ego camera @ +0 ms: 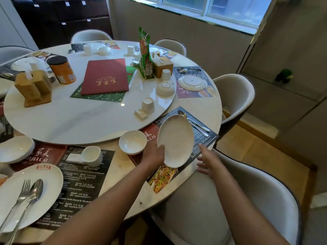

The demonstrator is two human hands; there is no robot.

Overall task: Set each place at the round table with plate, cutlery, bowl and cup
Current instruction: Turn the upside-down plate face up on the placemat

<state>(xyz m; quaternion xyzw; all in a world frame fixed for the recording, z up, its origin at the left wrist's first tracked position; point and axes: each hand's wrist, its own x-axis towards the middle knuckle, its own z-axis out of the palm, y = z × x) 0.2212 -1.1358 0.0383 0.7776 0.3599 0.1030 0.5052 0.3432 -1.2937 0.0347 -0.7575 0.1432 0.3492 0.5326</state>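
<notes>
Over the placemat (203, 137), left grip (155, 153) apparently clamped on tilted plate (176, 140), right grip (207, 161) spread apart

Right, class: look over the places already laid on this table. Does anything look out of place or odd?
Yes. At the far right place, the plate lies face down on its mat, and the bowl and cup on the turntable are upside down too. The left hand holds another plate tilted.

White plate (177, 138) tilts up on edge over the dark placemat (203, 138), a spoon and fork (196, 123) lying just beyond it, an empty white bowl (132, 142) upright beside it.
</notes>
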